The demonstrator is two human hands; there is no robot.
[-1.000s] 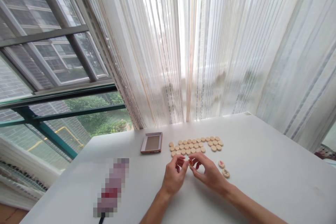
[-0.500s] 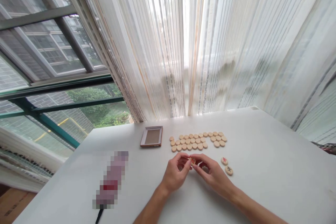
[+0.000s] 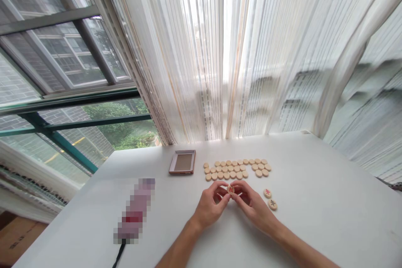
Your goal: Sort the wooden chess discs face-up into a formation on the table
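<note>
My left hand (image 3: 211, 205) and my right hand (image 3: 251, 205) meet over the white table (image 3: 314, 209), both pinching one round wooden chess piece (image 3: 230, 189) with a red character on its face. Just beyond my fingers lie several blank-side-up wooden pieces (image 3: 236, 168) in two rows. Two more pieces with characters showing, one red (image 3: 267, 193) and one dark (image 3: 272, 204), lie to the right of my right hand.
A small brown-framed box (image 3: 182, 162) lies left of the rows. A blurred pinkish object (image 3: 134, 211) with a black cord lies on the table's left part. Sheer striped curtains (image 3: 238, 58) hang behind the table; a window (image 3: 63, 75) is at left.
The held piece has been turned so its red character faces me, and both hands have closed in on it. The camera shifted slightly.
</note>
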